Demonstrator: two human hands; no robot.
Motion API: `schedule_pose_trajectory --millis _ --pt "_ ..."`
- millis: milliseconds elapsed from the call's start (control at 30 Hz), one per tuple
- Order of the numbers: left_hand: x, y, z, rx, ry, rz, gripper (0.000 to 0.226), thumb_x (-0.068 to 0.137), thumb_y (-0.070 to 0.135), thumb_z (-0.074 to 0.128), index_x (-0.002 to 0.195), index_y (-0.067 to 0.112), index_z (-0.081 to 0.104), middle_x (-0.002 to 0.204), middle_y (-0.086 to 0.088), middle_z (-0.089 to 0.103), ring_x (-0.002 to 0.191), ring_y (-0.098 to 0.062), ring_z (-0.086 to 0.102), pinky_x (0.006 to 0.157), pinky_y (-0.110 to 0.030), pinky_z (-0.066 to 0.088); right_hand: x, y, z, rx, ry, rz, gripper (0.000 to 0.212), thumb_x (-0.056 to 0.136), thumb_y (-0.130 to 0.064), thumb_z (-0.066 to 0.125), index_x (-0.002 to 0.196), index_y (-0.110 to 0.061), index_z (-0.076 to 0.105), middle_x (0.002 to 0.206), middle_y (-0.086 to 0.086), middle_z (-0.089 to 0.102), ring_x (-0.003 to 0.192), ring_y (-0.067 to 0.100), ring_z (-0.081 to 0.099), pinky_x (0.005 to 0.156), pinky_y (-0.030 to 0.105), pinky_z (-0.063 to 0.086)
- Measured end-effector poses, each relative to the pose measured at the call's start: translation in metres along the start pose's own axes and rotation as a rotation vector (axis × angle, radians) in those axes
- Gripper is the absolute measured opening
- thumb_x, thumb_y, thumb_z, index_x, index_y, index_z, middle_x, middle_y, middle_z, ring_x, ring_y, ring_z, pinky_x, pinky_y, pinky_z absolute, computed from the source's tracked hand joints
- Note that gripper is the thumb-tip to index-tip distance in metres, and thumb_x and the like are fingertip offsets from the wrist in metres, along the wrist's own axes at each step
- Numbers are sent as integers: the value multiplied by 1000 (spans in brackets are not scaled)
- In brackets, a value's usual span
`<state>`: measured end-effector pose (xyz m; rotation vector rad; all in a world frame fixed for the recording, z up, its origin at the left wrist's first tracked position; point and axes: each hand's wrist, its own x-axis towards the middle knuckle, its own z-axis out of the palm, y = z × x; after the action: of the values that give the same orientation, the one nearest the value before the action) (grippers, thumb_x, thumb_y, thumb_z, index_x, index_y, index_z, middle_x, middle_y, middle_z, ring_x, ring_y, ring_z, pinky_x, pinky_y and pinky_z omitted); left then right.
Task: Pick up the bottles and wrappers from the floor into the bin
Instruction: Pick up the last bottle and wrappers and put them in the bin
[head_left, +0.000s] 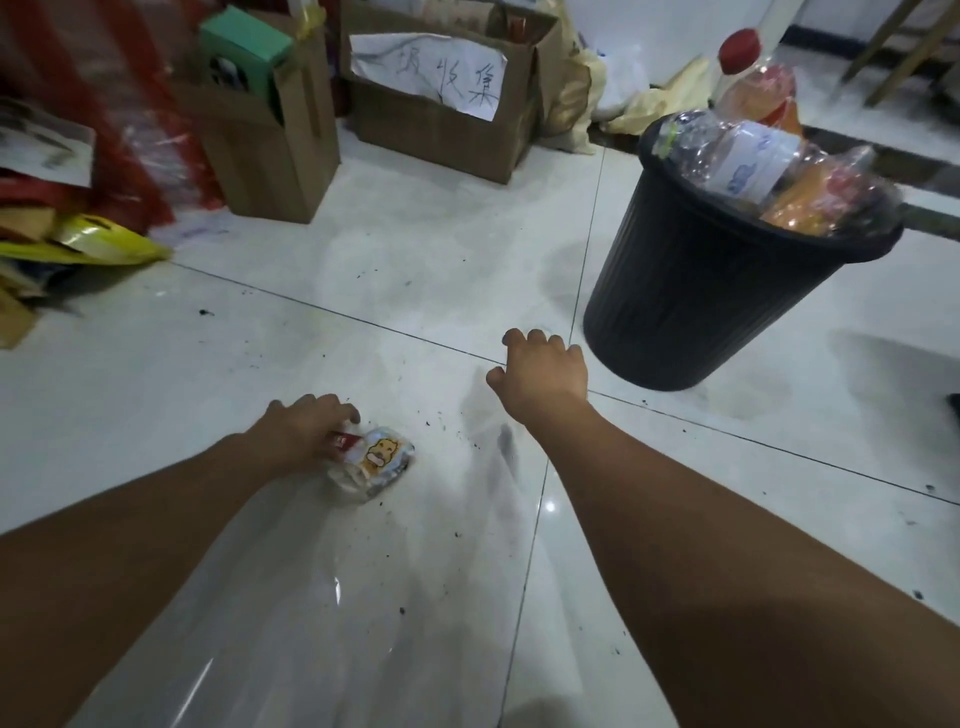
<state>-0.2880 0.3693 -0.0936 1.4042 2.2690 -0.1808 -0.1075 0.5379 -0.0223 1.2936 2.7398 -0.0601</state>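
My left hand (306, 431) grips crumpled wrappers (371, 462) low over the white tiled floor: a clear one printed with a cartoon dog and a red one tucked under my fingers. My right hand (540, 376) hovers to the right, fingers loosely curled, holding nothing. The black ribbed bin (691, 306) stands to the right of that hand, heaped with clear plastic bottles (748, 161) and orange wrappers. A red-capped bottle (756, 85) sticks up behind its rim.
Two cardboard boxes (270, 150) (441, 119) stand at the back, one with a handwritten paper sign. Red and yellow bags (88, 244) pile at the left. Pale bags (618, 98) lie behind the bin. Dark crumbs dot the tiles.
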Motion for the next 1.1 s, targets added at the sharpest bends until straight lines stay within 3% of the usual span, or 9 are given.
schedule_pose_trajectory --millis 167,300,400,600,767,933,1100 --pt "-3 -6 20 67 45 -20 40 90 14 51 128 26 42 130 1 41 120 -19 39 94 -37 34 -1 14 0 -50 9 -17 40 95 -30 42 133 -17 43 130 6 50 120 25 45 97 36 30" --pt "-2 -1 25 44 48 -134 18 95 23 44 111 16 45 123 -8 45 113 -24 45 94 -39 36 -5 25 1 -104 7 -42 43 95 -35 41 135 -17 42 130 6 51 118 25 46 96 36 30" --pt "-1 1 20 -79 118 -216 23 95 18 43 114 5 45 119 -14 47 107 -30 52 88 -37 43 -5 29 0 -123 24 -62 44 95 -37 41 135 -19 43 130 6 52 117 25 47 94 35 31" --pt "-1 4 -6 -275 312 -395 22 90 18 49 108 6 44 106 -13 56 93 -31 56 71 -32 39 -3 36 -6 -137 32 -60 42 95 -35 40 134 -19 42 128 5 52 118 25 47 96 36 31" --pt "3 16 -24 -399 449 -431 27 91 28 52 107 8 46 101 -14 61 80 -30 54 70 -32 41 -3 43 -8 -161 28 -58 44 95 -38 40 135 -18 41 129 6 51 119 26 47 97 37 31" --pt "12 37 -9 -478 333 -360 40 92 38 55 116 7 46 112 -13 60 99 -31 61 81 -37 47 1 52 -2 -110 2 14 46 95 -36 41 137 -19 40 130 6 51 121 26 46 100 37 31" --pt "20 41 -1 -452 345 -349 39 93 38 52 117 8 44 117 -12 59 104 -30 60 84 -37 46 -3 56 22 13 -69 102 51 94 -38 46 138 -16 35 131 7 49 121 25 45 98 37 33"
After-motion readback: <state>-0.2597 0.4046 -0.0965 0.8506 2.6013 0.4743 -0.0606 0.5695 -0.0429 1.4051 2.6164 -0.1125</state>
